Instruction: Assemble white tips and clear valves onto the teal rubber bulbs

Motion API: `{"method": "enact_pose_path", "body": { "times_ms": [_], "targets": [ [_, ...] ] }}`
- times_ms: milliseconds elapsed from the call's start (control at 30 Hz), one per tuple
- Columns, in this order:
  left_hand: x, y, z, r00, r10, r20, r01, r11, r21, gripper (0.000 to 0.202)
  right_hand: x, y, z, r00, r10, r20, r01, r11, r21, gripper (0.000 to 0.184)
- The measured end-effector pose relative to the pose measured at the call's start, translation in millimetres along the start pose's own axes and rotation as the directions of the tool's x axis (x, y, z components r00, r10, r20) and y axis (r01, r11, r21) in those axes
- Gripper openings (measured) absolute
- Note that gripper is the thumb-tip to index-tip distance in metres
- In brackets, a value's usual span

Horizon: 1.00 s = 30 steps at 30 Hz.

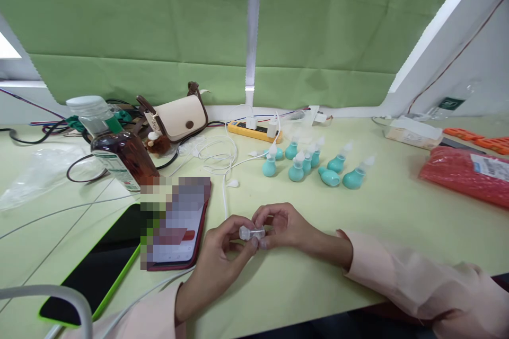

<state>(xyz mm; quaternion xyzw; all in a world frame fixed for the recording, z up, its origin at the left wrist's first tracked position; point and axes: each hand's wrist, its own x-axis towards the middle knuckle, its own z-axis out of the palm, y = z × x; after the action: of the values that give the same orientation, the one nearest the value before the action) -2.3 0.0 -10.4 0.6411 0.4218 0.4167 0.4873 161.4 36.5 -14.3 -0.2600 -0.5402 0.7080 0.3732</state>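
A small clear plastic cap-like piece (251, 233) is pinched between both hands just above the pale green table (358, 254). My left hand (222, 249) grips its left end with curled fingers. My right hand (280, 225) pinches its right end, fingers closed round it. Beyond the hands, several teal rubber bulbs with clear nozzles (314, 165) stand or lie in a loose cluster.
A phone in a red case (178, 228) lies left of my hands, beside a tablet with a green edge (95, 270). A brown-liquid bottle (115, 145), a cream handbag (178, 116), white cables, a yellow power strip (254, 130) and a red packet (467, 175) sit around.
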Motion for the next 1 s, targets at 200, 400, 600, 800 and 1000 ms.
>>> {"method": "enact_pose_path", "body": {
  "times_ms": [200,400,600,800,1000],
  "targets": [
    [2.0,2.8,-1.3,0.998,-0.047,0.045,0.055,0.978,-0.203,0.014,-0.8,-1.1,-2.0,0.999,-0.038,-0.003,0.037,0.998,-0.044,0.02],
    [2.6,1.7,-3.3,0.995,-0.04,0.094,0.063,0.963,-0.261,0.012,-2.3,-4.7,-0.4,0.998,-0.063,-0.003,0.063,0.994,-0.085,0.017],
    [-0.1,-0.4,-3.2,0.995,0.01,0.1,0.01,0.979,-0.202,0.012,-3.3,-7.6,4.5,0.999,-0.038,-0.023,0.036,0.995,-0.09,0.02],
    [1.0,-1.0,-2.8,0.999,-0.02,0.047,0.025,0.993,-0.115,0.014,-3.6,-2.4,4.4,0.995,-0.092,-0.025,0.089,0.989,-0.117,0.018],
    [2.2,-1.6,-3.9,0.999,-0.025,0.041,0.03,0.991,-0.128,0.015,-2.5,0.9,1.6,0.994,-0.102,-0.048,0.092,0.98,-0.174,0.022]
  ]
}}
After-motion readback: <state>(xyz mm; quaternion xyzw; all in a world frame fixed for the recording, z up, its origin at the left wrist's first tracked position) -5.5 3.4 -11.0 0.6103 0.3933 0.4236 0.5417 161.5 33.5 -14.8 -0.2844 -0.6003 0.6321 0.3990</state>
